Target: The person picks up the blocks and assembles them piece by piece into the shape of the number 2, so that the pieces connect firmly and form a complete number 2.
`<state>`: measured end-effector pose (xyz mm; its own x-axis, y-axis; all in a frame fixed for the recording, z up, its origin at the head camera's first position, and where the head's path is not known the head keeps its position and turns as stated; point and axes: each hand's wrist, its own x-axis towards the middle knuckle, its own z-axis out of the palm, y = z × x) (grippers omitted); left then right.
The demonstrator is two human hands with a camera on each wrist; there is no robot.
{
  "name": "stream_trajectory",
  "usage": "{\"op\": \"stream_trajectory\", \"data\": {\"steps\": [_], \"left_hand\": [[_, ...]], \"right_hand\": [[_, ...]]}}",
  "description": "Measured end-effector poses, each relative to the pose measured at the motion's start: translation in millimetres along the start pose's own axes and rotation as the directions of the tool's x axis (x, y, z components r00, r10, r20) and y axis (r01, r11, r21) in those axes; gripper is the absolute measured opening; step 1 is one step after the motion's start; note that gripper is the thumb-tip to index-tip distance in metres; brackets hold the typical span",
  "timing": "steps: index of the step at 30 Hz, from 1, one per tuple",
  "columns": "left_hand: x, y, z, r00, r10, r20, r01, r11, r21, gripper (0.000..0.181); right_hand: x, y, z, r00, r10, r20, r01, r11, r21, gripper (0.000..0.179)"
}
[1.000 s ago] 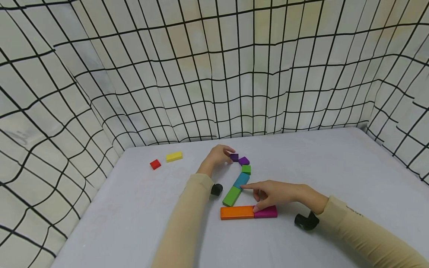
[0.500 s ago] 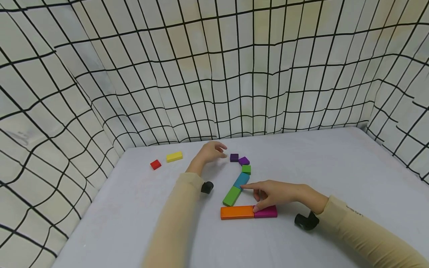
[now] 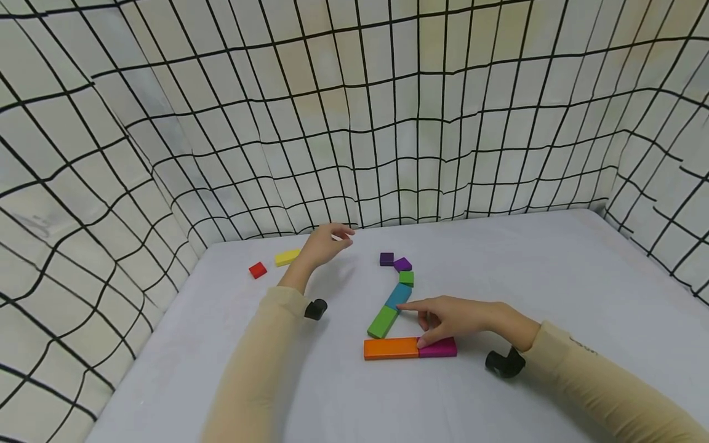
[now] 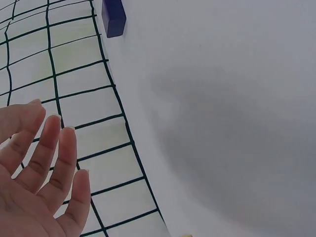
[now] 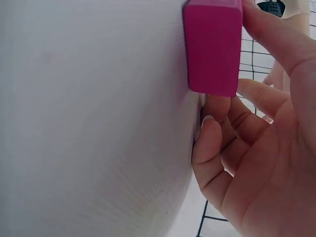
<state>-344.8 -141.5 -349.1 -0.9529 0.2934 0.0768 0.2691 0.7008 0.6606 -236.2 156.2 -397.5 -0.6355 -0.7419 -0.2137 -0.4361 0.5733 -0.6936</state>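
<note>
My left hand (image 3: 325, 242) is raised over the far part of the table, fingers loosely spread and holding nothing. In the left wrist view a dark purple block (image 4: 114, 19) lies apart from that hand. My right hand (image 3: 454, 315) rests beside the row, thumb on the magenta block (image 3: 439, 347) and extended index fingertip touching near where the blue block (image 3: 399, 295) meets the long green block (image 3: 382, 322). Its other fingers are bent under the palm. An orange block (image 3: 390, 349) abuts the magenta one. Farther up stand a small green block (image 3: 407, 279) and a purple block (image 3: 402, 264).
At the far left lie a red block (image 3: 257, 270) and a yellow block (image 3: 287, 257), the latter partly behind the left hand's wrist. White cloth covers the table (image 3: 498, 258). Walls of black grid netting (image 3: 376, 141) over white sheets enclose its far side and both sides.
My left hand has drawn away from the dark purple block, moving left and farther back toward the yellow block. The right hand and the row of blocks have kept their places.
</note>
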Motion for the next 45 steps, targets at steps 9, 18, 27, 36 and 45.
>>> {"op": "stream_trajectory", "data": {"steps": [9, 18, 27, 36, 45], "left_hand": [[-12.0, -11.7, -13.8, 0.997, -0.002, -0.073, 0.000, 1.000, -0.025, 0.024], [-20.1, -31.7, -28.3, 0.986, 0.035, -0.165, -0.032, 0.999, 0.023, 0.026], [-31.6, -65.3, -47.9, 0.986, -0.017, -0.168, 0.044, 0.986, 0.159, 0.028], [-34.4, -86.8, -54.4, 0.991, -0.077, -0.113, 0.099, 0.972, 0.212, 0.038], [-33.9, -92.2, -51.6, 0.977, -0.192, -0.087, 0.207, 0.951, 0.228, 0.045]], "right_hand": [[-2.2, -2.7, -2.2, 1.000, -0.011, -0.009, 0.011, 1.000, 0.004, 0.075], [-1.6, -0.6, -2.3, 1.000, -0.012, -0.013, 0.012, 1.000, 0.001, 0.075], [-0.7, 0.0, -0.7, 1.000, -0.012, -0.010, 0.012, 1.000, 0.006, 0.075], [-3.6, -1.5, -1.8, 1.000, -0.012, -0.018, 0.012, 1.000, 0.010, 0.075], [-2.4, -1.1, 0.1, 1.000, -0.016, -0.013, 0.016, 1.000, -0.005, 0.075]]}}
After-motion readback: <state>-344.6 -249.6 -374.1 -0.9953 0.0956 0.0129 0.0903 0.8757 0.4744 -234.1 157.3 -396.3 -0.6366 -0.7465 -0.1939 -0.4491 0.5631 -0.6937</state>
